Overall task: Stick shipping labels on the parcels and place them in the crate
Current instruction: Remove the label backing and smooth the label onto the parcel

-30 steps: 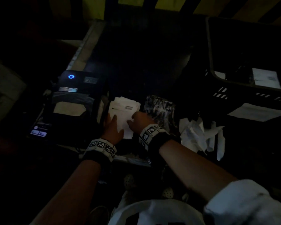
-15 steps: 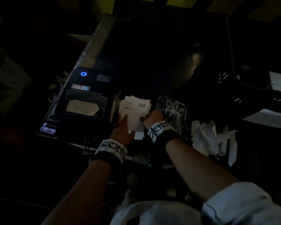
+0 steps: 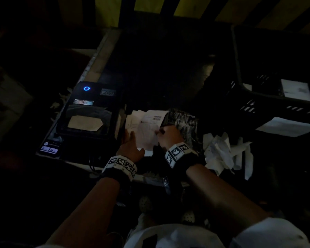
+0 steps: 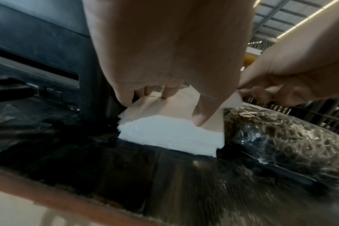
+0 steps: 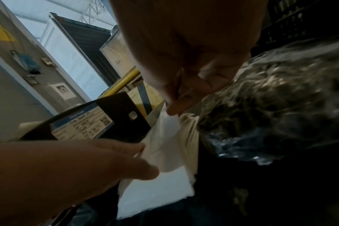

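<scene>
Since the earlier frames, right hand (image 3: 168, 136) drawn slightly up off the stack of shipping labels (image 3: 145, 129), top label (image 5: 165, 137) now peeled upward at one corner; left hand (image 3: 131, 147) unchanged in place. Left hand laid flat on the stack, fingers (image 4: 165, 93) straight and pressing the sheets down, thumb (image 4: 203, 113) extended along the near edge, nothing gripped. Right hand with thumb and forefinger (image 5: 174, 107) pinched on the lifted corner of the top label, remaining fingers curled. Stack lying on the dark table (image 3: 150, 77) between the black label printer (image 3: 89, 111), just to its left, and a bubble-wrapped parcel (image 3: 183, 122), touching or just beside its right edge. Blue ring light (image 3: 86, 88) lit on the printer top; small lit phone screen (image 3: 49, 147) at the printer's near left corner. Heap of crumpled white backing strips (image 3: 222, 153) right of the parcel. Black slotted crate (image 3: 258, 104) at far right, one labelled parcel (image 3: 296, 90) visible inside. White sheet (image 3: 284, 126) lying below the crate's near wall. Marker-patterned bands on both wrists.
</scene>
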The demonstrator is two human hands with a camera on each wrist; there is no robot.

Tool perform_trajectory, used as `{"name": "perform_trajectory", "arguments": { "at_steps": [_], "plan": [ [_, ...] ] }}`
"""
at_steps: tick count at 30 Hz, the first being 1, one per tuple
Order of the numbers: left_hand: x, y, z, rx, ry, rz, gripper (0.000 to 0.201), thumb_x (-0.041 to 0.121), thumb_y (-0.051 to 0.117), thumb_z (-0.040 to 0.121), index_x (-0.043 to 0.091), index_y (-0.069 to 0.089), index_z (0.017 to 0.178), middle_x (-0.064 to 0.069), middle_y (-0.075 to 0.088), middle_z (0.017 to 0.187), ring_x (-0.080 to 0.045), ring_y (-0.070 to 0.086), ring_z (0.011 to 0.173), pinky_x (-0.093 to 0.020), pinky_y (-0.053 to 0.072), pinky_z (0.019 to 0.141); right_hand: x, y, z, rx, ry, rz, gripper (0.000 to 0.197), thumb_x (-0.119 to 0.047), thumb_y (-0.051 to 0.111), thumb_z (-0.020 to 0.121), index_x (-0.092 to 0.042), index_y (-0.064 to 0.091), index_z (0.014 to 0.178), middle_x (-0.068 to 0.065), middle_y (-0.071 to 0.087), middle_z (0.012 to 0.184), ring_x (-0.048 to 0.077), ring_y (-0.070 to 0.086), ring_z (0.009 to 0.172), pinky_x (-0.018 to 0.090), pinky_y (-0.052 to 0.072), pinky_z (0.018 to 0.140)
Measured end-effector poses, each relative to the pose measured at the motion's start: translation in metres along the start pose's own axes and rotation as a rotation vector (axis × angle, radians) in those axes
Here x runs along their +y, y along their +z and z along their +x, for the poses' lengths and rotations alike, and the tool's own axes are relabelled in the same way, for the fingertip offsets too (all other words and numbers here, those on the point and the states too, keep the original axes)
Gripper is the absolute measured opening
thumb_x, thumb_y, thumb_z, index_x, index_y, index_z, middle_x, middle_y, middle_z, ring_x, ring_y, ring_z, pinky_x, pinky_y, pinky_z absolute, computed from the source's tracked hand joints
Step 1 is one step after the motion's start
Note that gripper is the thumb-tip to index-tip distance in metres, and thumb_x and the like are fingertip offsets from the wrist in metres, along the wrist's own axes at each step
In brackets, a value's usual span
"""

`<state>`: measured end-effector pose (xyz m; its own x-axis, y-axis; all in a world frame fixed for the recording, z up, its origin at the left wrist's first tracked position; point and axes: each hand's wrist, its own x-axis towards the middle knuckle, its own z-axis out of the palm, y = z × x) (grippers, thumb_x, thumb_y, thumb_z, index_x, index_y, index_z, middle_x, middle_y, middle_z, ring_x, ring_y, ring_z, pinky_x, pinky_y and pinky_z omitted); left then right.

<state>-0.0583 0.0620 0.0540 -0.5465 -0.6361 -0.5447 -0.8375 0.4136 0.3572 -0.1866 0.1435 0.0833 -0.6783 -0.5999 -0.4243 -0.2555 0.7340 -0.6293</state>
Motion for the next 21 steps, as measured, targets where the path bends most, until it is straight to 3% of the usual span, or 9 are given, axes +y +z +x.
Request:
{"name": "perform_trajectory", "arguments": {
  "at_steps": [3, 6, 9, 11, 14, 15, 18, 21],
  "plan": [
    [0.000, -0.002, 0.000, -0.027, -0.022, 0.011, 0.084, 0.032, 0.051, 0.091, 0.013, -0.005, 0.149, -0.005, -0.022, 0.156, -0.029, 0.005, 0.146, -0.039, 0.029, 0.113, 0.001, -0.012, -0.008, 0.019, -0.039, 0.007, 0.033, -0.031, 0.053, 0.093, -0.017, 0.056, 0.064, 0.004, 0.059, 0.068, 0.027, 0.064, 0.074, 0.034, 0.052, 0.068],
    [0.007, -0.006, -0.003, -0.034, -0.038, -0.004, 0.084, 0.029, 0.050, 0.092, 0.006, -0.008, 0.148, -0.008, -0.025, 0.155, -0.030, 0.004, 0.146, -0.037, 0.027, 0.113, 0.000, -0.031, -0.013, 0.037, -0.097, 0.093, 0.030, -0.027, 0.049, 0.095, -0.008, 0.061, 0.074, 0.011, 0.061, 0.073, 0.028, 0.060, 0.073, 0.038, 0.051, 0.069],
    [0.018, -0.014, -0.008, 0.024, 0.014, -0.046, 0.081, 0.030, 0.048, 0.094, 0.002, -0.005, 0.148, -0.011, -0.023, 0.155, -0.031, -0.001, 0.146, -0.037, 0.023, 0.115, 0.004, -0.052, -0.016, 0.096, -0.100, 0.233, 0.032, -0.017, 0.050, 0.091, -0.007, 0.049, 0.061, 0.013, 0.049, 0.063, 0.022, 0.047, 0.061, 0.031, 0.036, 0.060],
    [0.028, -0.024, -0.014, 0.140, 0.126, -0.090, 0.074, 0.029, 0.047, 0.095, 0.004, 0.002, 0.148, -0.013, -0.012, 0.157, -0.029, -0.002, 0.146, -0.037, 0.014, 0.118, 0.009, -0.067, -0.019, 0.150, -0.081, 0.307, 0.030, -0.014, 0.053, 0.087, 0.000, 0.053, 0.061, 0.012, 0.048, 0.063, 0.020, 0.047, 0.062, 0.029, 0.035, 0.061],
    [0.050, -0.040, -0.025, 0.257, 0.336, -0.203, 0.065, 0.028, 0.050, 0.094, 0.013, 0.016, 0.148, -0.008, 0.010, 0.157, -0.024, 0.009, 0.146, -0.035, 0.015, 0.117, 0.013, -0.091, -0.026, 0.181, -0.040, 0.388, 0.030, -0.016, 0.057, 0.087, 0.011, 0.065, 0.078, 0.023, 0.059, 0.068, 0.020, 0.056, 0.068, 0.028, 0.038, 0.062],
    [0.059, -0.044, -0.030, 0.279, 0.412, -0.213, 0.062, 0.027, 0.052, 0.093, 0.016, 0.023, 0.147, -0.006, 0.016, 0.156, -0.023, 0.012, 0.145, -0.035, 0.016, 0.116, 0.012, -0.098, -0.028, 0.178, -0.032, 0.412, 0.030, -0.018, 0.058, 0.088, 0.009, 0.068, 0.083, 0.027, 0.065, 0.076, 0.021, 0.060, 0.069, 0.026, 0.039, 0.062],
    [0.084, -0.046, -0.044, 0.306, 0.620, -0.176, 0.056, 0.030, 0.057, 0.090, 0.022, 0.037, 0.141, 0.000, 0.025, 0.154, -0.020, 0.015, 0.145, -0.035, 0.017, 0.117, 0.011, -0.116, -0.036, 0.150, -0.011, 0.469, 0.022, -0.023, 0.061, 0.091, -0.006, 0.074, 0.093, 0.012, 0.072, 0.095, 0.011, 0.059, 0.070, 0.022, 0.044, 0.071],
    [0.106, -0.044, -0.052, 0.222, 0.698, -0.201, 0.055, 0.037, 0.058, 0.089, 0.027, 0.040, 0.140, 0.005, 0.028, 0.153, -0.013, 0.019, 0.143, -0.033, 0.019, 0.117, 0.011, -0.130, -0.041, 0.133, -0.005, 0.547, 0.021, -0.025, 0.061, 0.091, -0.008, 0.074, 0.095, 0.010, 0.071, 0.097, 0.015, 0.063, 0.082, 0.024, 0.043, 0.075]
  ]
}}
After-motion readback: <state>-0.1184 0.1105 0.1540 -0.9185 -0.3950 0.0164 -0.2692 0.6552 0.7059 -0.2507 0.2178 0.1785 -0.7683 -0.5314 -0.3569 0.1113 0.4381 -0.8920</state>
